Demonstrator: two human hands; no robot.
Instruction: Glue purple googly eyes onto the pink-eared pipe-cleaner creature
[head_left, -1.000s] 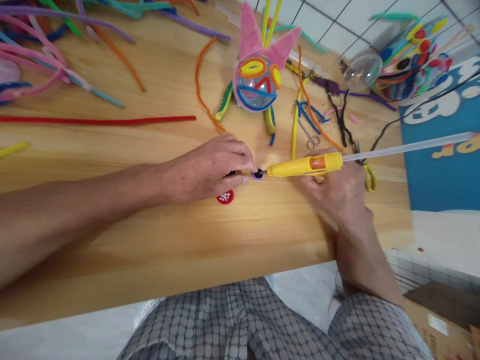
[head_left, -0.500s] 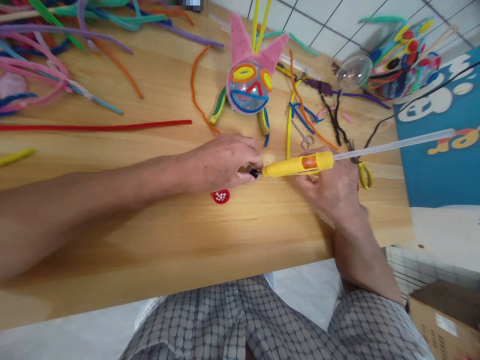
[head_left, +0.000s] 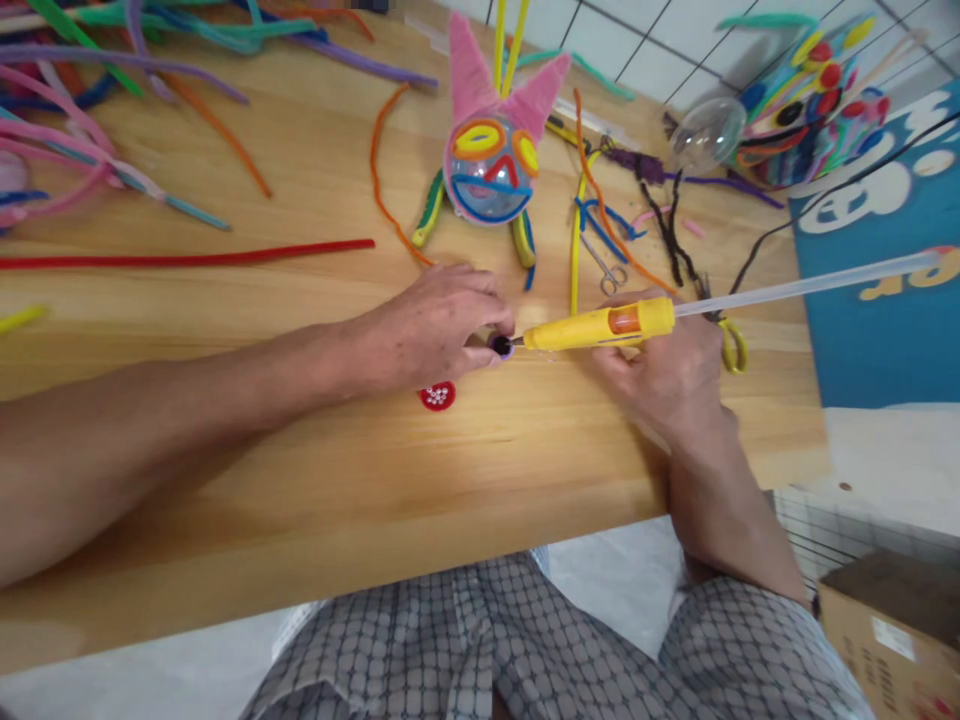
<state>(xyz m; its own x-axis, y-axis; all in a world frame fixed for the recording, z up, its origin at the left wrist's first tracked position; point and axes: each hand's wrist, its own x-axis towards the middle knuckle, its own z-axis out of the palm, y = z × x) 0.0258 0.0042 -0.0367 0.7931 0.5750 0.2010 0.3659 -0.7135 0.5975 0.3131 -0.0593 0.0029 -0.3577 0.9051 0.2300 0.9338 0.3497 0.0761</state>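
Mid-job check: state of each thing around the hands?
Left hand: pinching purple-rimmed piece
Right hand: gripping glue gun
Glue gun: tip at the piece, clear stick protruding behind
Red disc: flat, bearing pale beads
Scissors: lying down
Red pipe cleaner: nearly straight

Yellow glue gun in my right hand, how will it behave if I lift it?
The glue gun likely feels light, since its body looks like plastic. The long, thin glue stick jutting from its back might flex or catch, and could tip it backward if your right hand loosens.
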